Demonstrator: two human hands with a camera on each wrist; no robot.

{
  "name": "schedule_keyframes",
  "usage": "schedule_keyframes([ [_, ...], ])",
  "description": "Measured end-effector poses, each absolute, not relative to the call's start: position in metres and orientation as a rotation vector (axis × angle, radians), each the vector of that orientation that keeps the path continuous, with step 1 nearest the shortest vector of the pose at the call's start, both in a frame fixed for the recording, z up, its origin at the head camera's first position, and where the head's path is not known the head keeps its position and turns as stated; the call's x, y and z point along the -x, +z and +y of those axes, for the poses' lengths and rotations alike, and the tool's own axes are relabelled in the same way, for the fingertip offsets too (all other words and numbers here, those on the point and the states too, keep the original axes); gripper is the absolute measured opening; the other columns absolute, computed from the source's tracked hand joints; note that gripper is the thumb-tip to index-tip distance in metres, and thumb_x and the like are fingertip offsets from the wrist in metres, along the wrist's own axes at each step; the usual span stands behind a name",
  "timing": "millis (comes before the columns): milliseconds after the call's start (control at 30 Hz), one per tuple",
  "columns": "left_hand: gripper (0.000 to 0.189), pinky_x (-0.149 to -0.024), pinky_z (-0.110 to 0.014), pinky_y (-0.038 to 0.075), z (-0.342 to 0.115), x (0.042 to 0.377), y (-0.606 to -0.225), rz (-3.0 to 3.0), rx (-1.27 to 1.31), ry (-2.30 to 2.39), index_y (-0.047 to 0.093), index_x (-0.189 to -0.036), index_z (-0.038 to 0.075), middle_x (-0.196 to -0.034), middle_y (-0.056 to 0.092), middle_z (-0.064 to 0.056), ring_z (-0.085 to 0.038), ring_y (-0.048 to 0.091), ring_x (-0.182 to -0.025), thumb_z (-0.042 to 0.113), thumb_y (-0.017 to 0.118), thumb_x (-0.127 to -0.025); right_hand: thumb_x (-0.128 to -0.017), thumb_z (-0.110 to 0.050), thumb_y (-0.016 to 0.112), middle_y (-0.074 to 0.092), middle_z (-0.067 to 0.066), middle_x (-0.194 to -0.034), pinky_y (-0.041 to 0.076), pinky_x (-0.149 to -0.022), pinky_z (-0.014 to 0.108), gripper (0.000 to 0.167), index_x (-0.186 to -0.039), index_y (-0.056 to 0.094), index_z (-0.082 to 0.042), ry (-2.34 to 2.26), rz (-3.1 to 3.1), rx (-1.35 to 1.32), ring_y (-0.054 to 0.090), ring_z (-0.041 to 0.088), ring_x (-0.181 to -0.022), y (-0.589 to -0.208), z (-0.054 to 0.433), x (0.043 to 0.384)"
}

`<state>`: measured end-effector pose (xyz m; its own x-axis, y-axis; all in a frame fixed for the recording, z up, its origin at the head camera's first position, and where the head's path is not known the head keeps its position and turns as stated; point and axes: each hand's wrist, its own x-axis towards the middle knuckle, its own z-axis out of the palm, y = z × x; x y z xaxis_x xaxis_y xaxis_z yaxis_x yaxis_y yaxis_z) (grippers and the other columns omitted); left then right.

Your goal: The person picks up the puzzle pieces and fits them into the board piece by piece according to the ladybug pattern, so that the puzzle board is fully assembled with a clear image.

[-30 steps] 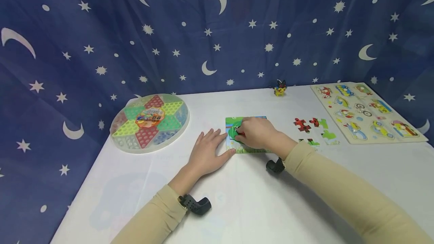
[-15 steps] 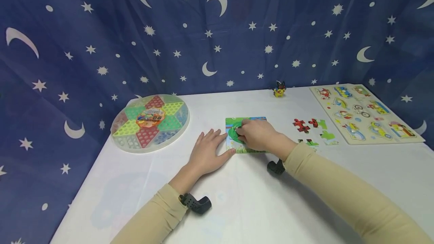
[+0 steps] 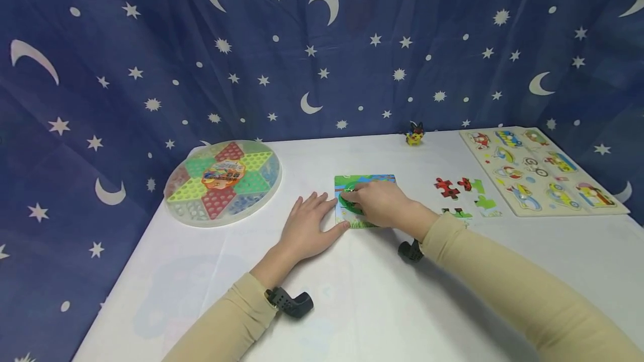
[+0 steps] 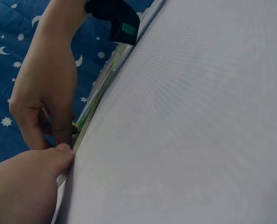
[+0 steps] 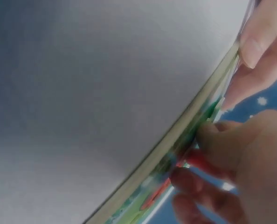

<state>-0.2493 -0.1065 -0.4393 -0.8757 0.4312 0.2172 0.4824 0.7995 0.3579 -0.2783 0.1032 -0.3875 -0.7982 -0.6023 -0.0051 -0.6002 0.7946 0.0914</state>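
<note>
Right hand (image 3: 382, 204) is lying over the green square cardboard puzzle board (image 3: 365, 182), fingers pinching a piece on it. Left hand (image 3: 308, 228) is resting flat, fingers straight, thumb touching the board's left edge.

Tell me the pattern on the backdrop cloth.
White moons, stars and dots on dark blue cloth; clearest in the head view.

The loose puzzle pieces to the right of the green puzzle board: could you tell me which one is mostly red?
The red piece, farthest left in the back row; its neighbours are mainly green and white.
</note>
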Motion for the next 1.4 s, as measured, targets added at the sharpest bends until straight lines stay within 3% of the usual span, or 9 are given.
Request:
schedule_keyframes([
  [233, 0.069, -0.124, -0.054, 0.014, -0.105, 0.250, -0.438, -2.865, 0.742, -0.599, 0.055, -0.149, 0.015, -0.156, 0.048, -0.011, -0.033, 0.034, -0.149, 0.061, 0.056, -0.097, -0.098, -0.018, 0.071, 0.066, 0.005, -0.105, 0.058, -0.068, 0.040, 0.046, -0.143, 0.063, -0.024, -0.125, -2.993, -0.988, 0.067, 0.025, -0.084, -0.382, 0.101, 0.276],
  [533, 0.070, -0.124, -0.053, 0.014, -0.106, 0.252, -0.435, -2.861, 0.732, -0.598, 0.054, -0.150, 0.015, -0.156, 0.047, -0.011, -0.032, 0.033, -0.150, 0.062, 0.054, -0.098, -0.096, -0.025, 0.076, 0.066, 0.008, -0.120, 0.060, -0.077, 0.044, 0.051, -0.145, 0.062, -0.023, -0.222, -2.976, -1.027, 0.070, 0.030, -0.096, -0.374, 0.101, 0.278],
  [667, 0.070, -0.124, -0.053, 0.014, -0.106, 0.251, -0.437, -2.862, 0.727, -0.606, 0.054, -0.150, 0.015, -0.157, 0.046, -0.010, -0.032, 0.032, -0.150, 0.062, 0.055, -0.097, -0.097, -0.015, 0.073, 0.072, 0.002, -0.107, 0.060, -0.070, 0.041, 0.038, -0.133, 0.072, -0.023, -0.015, -3.013, -0.969, 0.070, 0.025, -0.088, -0.373, 0.104, 0.282],
  [767, 0.070, -0.124, -0.053, 0.014, -0.106, 0.250, -0.439, -2.855, 0.722, -0.615, 0.055, -0.149, 0.014, -0.156, 0.047, -0.011, -0.032, 0.033, -0.149, 0.061, 0.056, -0.097, -0.094, -0.014, 0.076, 0.076, -0.003, -0.103, 0.060, -0.072, 0.040, 0.026, -0.118, 0.079, -0.022, 0.175, -2.989, -0.943, 0.070, 0.019, -0.089, -0.375, 0.108, 0.286],
  [900, 0.070, -0.124, -0.053, 0.014, -0.107, 0.247, -0.440, -2.864, 0.715, -0.620, 0.055, -0.149, 0.014, -0.156, 0.047, -0.011, -0.032, 0.033, -0.150, 0.061, 0.056, -0.097, -0.091, -0.022, 0.081, 0.075, -0.004, -0.104, 0.058, -0.085, 0.043, 0.019, -0.109, 0.082, -0.018, 0.364, -2.960, -0.930, 0.069, 0.018, -0.099, -0.380, 0.117, 0.287],
  [1067, 0.070, -0.124, -0.053, 0.013, -0.106, 0.248, -0.441, -2.867, 0.715, -0.614, 0.055, -0.149, 0.014, -0.156, 0.047, -0.011, -0.031, 0.032, -0.150, 0.061, 0.055, -0.098, -0.091, -0.028, 0.081, 0.074, -0.004, -0.104, 0.056, -0.092, 0.045, 0.018, -0.107, 0.082, -0.019, 0.543, -2.951, -0.855, 0.068, 0.020, -0.102, -0.383, 0.132, 0.290],
  [1233, 0.070, -0.124, -0.052, 0.013, -0.106, 0.249, -0.441, -2.868, 0.709, -0.615, 0.055, -0.149, 0.014, -0.156, 0.047, -0.011, -0.032, 0.033, -0.150, 0.061, 0.056, -0.097, -0.095, -0.025, 0.077, 0.075, 0.000, -0.108, 0.057, -0.085, 0.044, 0.019, -0.111, 0.081, -0.016, 0.607, -2.947, -0.798, 0.069, 0.021, -0.100, -0.382, 0.147, 0.292],
  [1400, 0.070, -0.125, -0.051, 0.012, -0.106, 0.250, -0.441, -2.883, 0.706, -0.619, 0.055, -0.150, 0.015, -0.157, 0.046, -0.010, -0.031, 0.032, -0.150, 0.061, 0.056, -0.097, -0.099, -0.026, 0.072, 0.075, 0.003, -0.112, 0.057, -0.077, 0.042, 0.023, -0.116, 0.078, -0.012, 0.654, -2.975, -0.699, 0.067, 0.017, -0.086, -0.382, 0.164, 0.293],
])
